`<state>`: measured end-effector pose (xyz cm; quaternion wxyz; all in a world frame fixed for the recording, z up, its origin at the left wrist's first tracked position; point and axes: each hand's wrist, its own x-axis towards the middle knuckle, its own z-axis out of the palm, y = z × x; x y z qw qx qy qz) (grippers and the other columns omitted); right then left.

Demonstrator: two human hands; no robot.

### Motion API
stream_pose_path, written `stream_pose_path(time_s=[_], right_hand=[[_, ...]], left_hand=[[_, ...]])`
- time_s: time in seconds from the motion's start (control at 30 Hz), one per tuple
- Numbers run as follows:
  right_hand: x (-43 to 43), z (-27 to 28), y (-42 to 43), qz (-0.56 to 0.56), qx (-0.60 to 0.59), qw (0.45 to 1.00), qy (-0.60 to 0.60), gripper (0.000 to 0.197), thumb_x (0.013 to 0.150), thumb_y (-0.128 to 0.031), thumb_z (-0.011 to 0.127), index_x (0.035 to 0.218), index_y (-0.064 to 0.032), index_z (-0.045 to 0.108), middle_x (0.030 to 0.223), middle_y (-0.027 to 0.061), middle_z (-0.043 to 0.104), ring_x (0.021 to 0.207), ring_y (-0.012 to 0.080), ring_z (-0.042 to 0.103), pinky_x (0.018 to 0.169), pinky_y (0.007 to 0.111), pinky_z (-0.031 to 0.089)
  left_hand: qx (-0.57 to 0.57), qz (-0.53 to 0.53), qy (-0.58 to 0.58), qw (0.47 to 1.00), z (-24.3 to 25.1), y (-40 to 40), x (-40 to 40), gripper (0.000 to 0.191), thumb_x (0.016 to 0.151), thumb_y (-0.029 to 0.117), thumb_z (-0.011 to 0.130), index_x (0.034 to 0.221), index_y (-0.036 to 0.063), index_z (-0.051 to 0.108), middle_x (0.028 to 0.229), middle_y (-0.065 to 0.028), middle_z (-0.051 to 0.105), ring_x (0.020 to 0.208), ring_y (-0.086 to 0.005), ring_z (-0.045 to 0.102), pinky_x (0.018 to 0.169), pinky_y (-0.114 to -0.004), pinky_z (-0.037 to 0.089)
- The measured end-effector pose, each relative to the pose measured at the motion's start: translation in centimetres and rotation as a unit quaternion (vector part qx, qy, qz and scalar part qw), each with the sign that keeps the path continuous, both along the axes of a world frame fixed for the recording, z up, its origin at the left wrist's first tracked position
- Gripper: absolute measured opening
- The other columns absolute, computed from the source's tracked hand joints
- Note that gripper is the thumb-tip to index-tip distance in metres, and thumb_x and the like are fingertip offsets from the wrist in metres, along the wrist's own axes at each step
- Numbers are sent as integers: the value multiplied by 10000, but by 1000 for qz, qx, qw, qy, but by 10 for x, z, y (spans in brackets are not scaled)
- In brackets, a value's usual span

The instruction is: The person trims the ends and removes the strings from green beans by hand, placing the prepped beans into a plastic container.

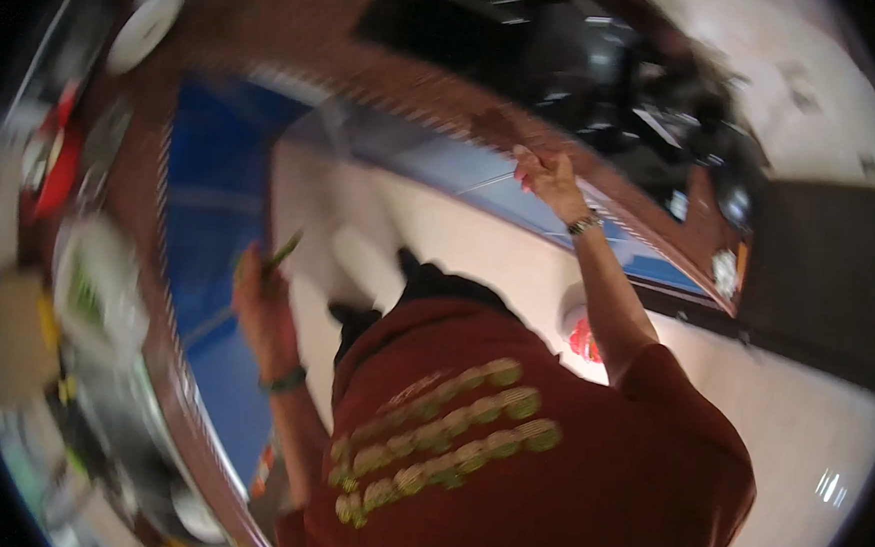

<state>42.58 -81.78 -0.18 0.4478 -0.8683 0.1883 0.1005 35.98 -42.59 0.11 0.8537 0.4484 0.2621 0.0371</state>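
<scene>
My left hand (266,316), with a dark band on the wrist, is closed around a slim green vegetable piece (287,248), likely a bean or a chilli. It is raised in front of the blue cabinet (213,199) on the left side. My right hand (552,186) reaches to the front edge of the brown countertop (484,118), its fingers loosely bent and apart, and I see nothing in it. A metal watch (584,223) sits on that wrist. Motion blur hides whether the right fingertips touch the counter edge.
Beyond my right hand lies a black glossy stove (562,70). Along the left counter stand a white plate (148,26), a red-handled item (61,160), a pale plastic bag or tray with greens (94,290) and a metal sink (118,397). A red object (586,340) is near the floor.
</scene>
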Motion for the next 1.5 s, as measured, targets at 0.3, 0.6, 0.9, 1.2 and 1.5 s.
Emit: stream_pose_path(time_s=[0.3,0.6,0.9,1.2,1.5], right_hand=[[-23,40,307,281,430,857,47,299,899,-282,491,890,-8,610,651,30,556,498,48,458,444,174,367],[-81,59,485,488,416,765,59,188,872,-199,538,860,-27,612,647,24,574,489,40,474,427,170,370],[-122,65,594,607,364,698,107,319,854,-292,553,735,2,589,567,22,550,443,55,474,382,188,358],[-104,59,703,730,339,529,269,225,858,-207,555,712,-40,591,544,11,500,424,29,372,373,177,253],[-103,38,770,819,284,450,215,260,848,-246,572,692,-46,628,521,-19,491,447,28,402,403,182,286]], left_hand=[[-76,58,-115,989,38,73,-47,179,885,137,511,1015,15,520,845,-82,588,699,-141,562,619,-246,459],[-8,211,-161,964,54,191,-154,155,888,164,512,970,37,548,828,-52,589,674,-111,554,606,-243,442],[30,347,-188,918,57,262,-207,170,892,151,499,990,21,550,829,-50,578,671,-106,544,612,-234,450],[-35,252,-137,957,68,344,-230,166,856,156,555,942,14,573,793,-32,559,633,-102,505,571,-231,429],[2,253,-35,967,70,366,-226,235,838,173,581,1037,68,513,771,-47,559,609,-107,524,525,-212,425]])
